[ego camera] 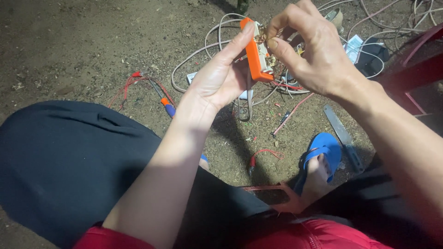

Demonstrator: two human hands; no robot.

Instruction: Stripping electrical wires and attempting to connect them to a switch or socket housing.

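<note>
The dirt ground (pixel 83 41) fills most of the view, and every place below is told from the orange switch block (pixel 256 53) held above it near the top centre. Below and left of the block spreads the person's dark-trousered leg (pixel 69 170). Behind the block and off to its right lies a tangle of pale cable (pixel 203 48) looping over the soil. Lower right of the block a foot in a blue sandal (pixel 323 154) rests on the ground, and just right of that sandal lies a flat metal blade (pixel 341 133). Lower left of the block a screwdriver with an orange and blue handle (pixel 167 106) lies beside thin red wires (pixel 134 83); straight below the block another short red wire (pixel 265 154) curls on the dirt. The left hand (pixel 217 80) cradles the block from its left side, thumb running up the orange edge and palm open behind it, so it is grasping the block. The right hand (pixel 314 46) comes from the right with thumb and forefinger pinched together on the bare copper strands (pixel 266 34) at the block's top; it is clenched on those strands. The step in hand looks like twisting or seating wire ends at the block's terminals. The next move seems to call for a steady block and a fine, tight pinch so loose strands stay gathered.
</note>
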